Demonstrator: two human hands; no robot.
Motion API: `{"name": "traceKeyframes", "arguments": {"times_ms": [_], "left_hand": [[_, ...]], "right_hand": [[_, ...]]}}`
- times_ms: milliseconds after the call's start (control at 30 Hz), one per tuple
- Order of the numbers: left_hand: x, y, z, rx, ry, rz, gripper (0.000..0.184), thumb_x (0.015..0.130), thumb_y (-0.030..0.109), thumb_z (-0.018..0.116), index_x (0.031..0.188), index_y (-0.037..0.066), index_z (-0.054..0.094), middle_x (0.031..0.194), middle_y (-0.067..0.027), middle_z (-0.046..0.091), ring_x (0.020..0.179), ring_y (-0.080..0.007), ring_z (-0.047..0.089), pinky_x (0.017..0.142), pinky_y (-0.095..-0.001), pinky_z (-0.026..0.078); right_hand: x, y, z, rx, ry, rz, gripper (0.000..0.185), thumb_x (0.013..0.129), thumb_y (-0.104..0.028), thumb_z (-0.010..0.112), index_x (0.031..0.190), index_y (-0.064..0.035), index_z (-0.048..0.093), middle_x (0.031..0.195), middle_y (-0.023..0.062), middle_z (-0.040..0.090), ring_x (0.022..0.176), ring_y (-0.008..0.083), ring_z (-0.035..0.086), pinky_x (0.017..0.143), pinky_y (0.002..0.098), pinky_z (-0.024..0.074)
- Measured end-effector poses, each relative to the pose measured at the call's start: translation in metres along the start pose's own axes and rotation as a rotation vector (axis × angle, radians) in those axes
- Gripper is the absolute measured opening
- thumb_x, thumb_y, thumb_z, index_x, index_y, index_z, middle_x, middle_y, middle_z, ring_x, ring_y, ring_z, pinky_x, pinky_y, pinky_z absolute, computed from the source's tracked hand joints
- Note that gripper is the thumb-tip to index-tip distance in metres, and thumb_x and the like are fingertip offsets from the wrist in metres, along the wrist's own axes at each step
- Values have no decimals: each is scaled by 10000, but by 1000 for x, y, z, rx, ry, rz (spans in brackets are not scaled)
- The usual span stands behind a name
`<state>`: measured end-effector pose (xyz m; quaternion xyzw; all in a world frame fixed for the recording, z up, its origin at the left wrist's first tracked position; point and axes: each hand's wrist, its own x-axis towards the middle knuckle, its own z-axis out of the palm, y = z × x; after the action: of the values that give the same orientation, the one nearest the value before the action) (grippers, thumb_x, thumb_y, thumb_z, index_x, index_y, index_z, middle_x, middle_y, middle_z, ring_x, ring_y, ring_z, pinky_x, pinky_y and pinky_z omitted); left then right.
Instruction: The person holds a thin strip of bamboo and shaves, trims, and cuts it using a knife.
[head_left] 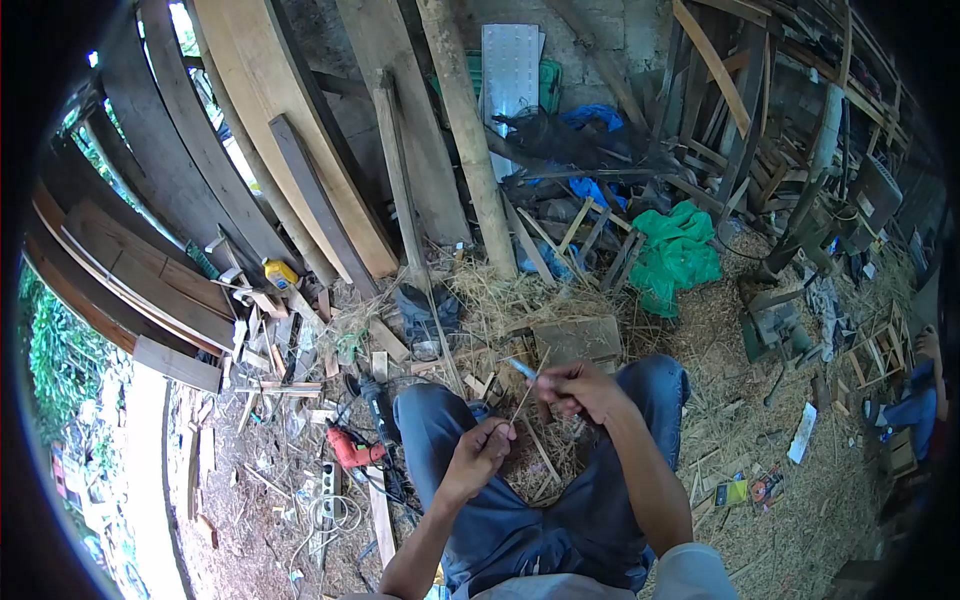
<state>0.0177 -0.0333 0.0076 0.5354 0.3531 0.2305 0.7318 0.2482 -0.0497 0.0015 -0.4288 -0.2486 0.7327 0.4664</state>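
Note:
Between my knees, my left hand (481, 455) is closed in a pinch around the lower end of a thin wooden strip (523, 400). The strip slants up and to the right, past the fingers of my right hand (583, 392). That hand is wrapped round a knife, whose handle is hidden in the fist. Its bluish blade (522, 369) points up and left, close to the strip; whether they touch I cannot tell. Below the hands, wood slivers (540, 455) lie on the ground between my legs in dark blue trousers (437, 425).
Left of my knee lie a red power drill (352, 448), a grinder (377, 408) and a power strip (330, 490) with cable. A wooden block (577, 340) sits ahead. Planks (300, 150) lean behind. A green plastic sheet (676, 258) lies right. Another person's leg (908, 405) shows far right.

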Motion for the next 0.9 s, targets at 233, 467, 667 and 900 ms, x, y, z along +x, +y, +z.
{"name": "traceKeyframes", "arguments": {"times_ms": [233,467,667,900], "left_hand": [[-1,0,4,-3,-24,-22,207,978,271,485,924,76,531,631,66,371,473,-9,273,403,-185,197],[-12,3,-10,-38,-20,-115,189,988,235,457,933,69,531,635,56,386,481,-15,291,411,-191,217],[10,0,-9,-186,40,-4,199,990,234,456,948,54,527,668,34,423,530,-38,365,444,-198,292],[60,0,-7,-275,293,356,113,932,130,566,998,40,549,824,-18,586,841,-99,579,698,-233,468]], "right_hand": [[-1,0,-3,-58,136,-59,192,890,-139,617,1016,3,640,733,21,588,472,38,376,410,207,281],[1,-18,-44,163,222,-179,241,909,-157,580,1103,-16,610,688,-35,509,470,11,324,409,180,248],[6,11,-18,42,161,-126,191,933,-168,553,1029,-10,603,715,-23,517,493,20,342,420,178,265],[9,24,13,-1,137,-112,197,940,-163,545,1032,4,597,865,42,614,521,54,370,438,197,286]]}}
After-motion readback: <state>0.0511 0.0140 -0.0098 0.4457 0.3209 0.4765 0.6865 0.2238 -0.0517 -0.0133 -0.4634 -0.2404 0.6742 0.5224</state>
